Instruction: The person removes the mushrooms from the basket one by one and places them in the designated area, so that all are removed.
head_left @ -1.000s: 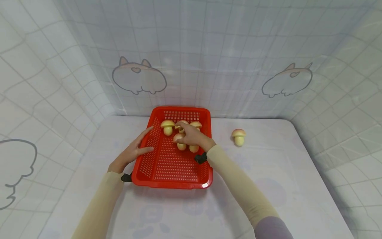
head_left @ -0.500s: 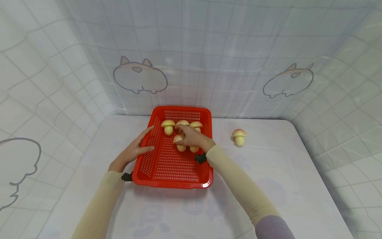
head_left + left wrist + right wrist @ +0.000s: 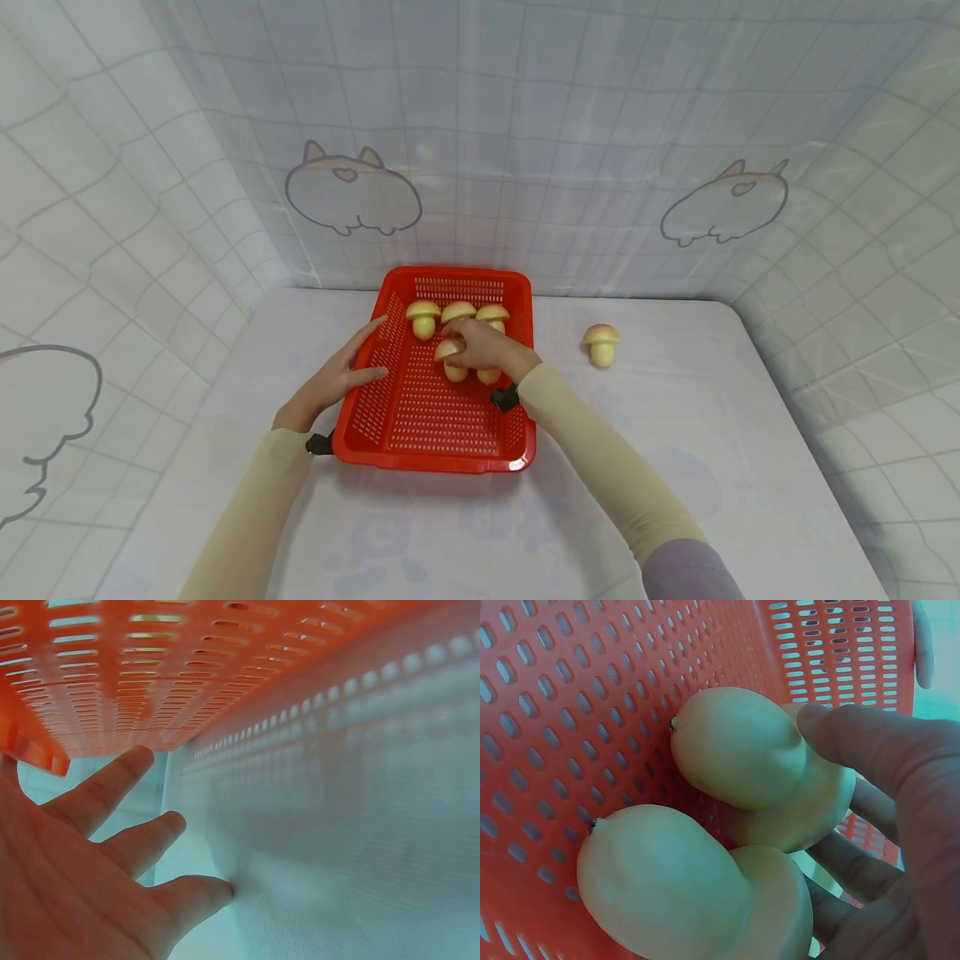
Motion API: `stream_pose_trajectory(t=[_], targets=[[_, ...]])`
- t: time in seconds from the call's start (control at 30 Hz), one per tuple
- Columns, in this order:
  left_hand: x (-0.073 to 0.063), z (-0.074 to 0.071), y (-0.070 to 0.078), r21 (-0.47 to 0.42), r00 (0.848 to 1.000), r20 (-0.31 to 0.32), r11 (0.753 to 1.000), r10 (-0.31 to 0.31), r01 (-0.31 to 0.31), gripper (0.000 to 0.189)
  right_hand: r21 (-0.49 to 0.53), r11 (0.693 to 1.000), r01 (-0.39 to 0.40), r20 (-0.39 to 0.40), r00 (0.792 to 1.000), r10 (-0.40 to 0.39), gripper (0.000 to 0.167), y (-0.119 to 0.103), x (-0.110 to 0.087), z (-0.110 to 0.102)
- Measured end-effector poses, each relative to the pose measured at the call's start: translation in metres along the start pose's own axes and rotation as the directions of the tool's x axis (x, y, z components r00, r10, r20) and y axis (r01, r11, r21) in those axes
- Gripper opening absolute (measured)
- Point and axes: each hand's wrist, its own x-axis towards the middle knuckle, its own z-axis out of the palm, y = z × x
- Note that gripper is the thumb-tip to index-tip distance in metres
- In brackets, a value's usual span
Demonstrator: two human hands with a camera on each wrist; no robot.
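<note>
Inside the red perforated plastic basket [image 3: 442, 421] lie several toy mushrooms with yellow stems and pinkish-yellow caps. My right hand [image 3: 483, 343] reaches over the right wall and holds the front-middle mushroom [image 3: 448, 350] by its cap. In the right wrist view, the thumb [image 3: 855, 742] lies where that mushroom's stem [image 3: 739, 746] meets its cap, and the fingers are behind the cap. Another mushroom [image 3: 664, 881] sits right beside it, partly under the hand. At the basket's left rim, my left hand [image 3: 330, 383] rests with thumb and fingers spread; lower fingers [image 3: 146, 844] extend outside the wall.
One more mushroom [image 3: 601, 344] lies on the white-covered table [image 3: 675, 417] to the right of the basket. A left mushroom [image 3: 423, 319] and two others line the basket's far end. Tiled-pattern sheets [image 3: 472, 167] stand behind and on both sides.
The right hand's fingers have drawn back from the far-middle mushroom and closed around the front-middle mushroom's cap. The left hand and the basket have hardly moved.
</note>
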Motion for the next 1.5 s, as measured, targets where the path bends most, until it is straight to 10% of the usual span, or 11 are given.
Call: stream_pose_trajectory(t=[0.9,1.5], targets=[[-0.002,0.002,0.001,-0.001,1.0,-0.008,1.0,-0.016,0.016,0.082,0.05,0.999,-0.02,-0.06,0.998,0.023,0.047,0.001,-0.003,0.0],[0.0,0.002,0.0,-0.018,1.0,-0.007,1.0,0.013,-0.013,0.081,0.255,0.967,-0.001,-0.184,0.982,0.049,0.036,0.003,-0.015,-0.009]])
